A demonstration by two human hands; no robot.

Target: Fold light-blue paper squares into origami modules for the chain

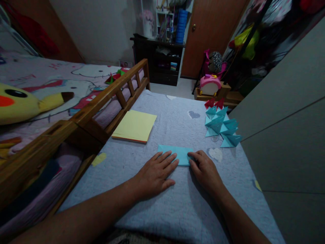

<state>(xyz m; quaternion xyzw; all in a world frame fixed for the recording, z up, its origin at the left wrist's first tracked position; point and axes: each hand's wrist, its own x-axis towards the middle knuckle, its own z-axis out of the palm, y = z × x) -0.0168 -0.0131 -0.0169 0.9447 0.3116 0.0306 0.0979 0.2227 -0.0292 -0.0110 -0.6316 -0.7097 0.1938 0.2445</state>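
Observation:
A folded light-blue sheet of paper [183, 155] lies flat on the blue quilted cover, its long side running left to right. My left hand [157, 172] rests palm down with fingers outstretched, the fingertips covering the sheet's left front part. At the sheet's right end, my right hand [205, 168] has thumb and index finger closed on the edge, and its other fingers are curled in. Beyond it, at the right, stand several folded blue paper pieces [219, 123] with pointed tips. Two red folded pieces [214, 103] sit just behind those.
A stack of square paper [135, 125], yellow on top, lies left of the sheet. A wooden rail [111, 98] borders the left side, with a yellow plush toy [22, 104] past it. A pale cabinet side [286, 135] rises at the right. The quilted cover [170, 125] bears heart patterns.

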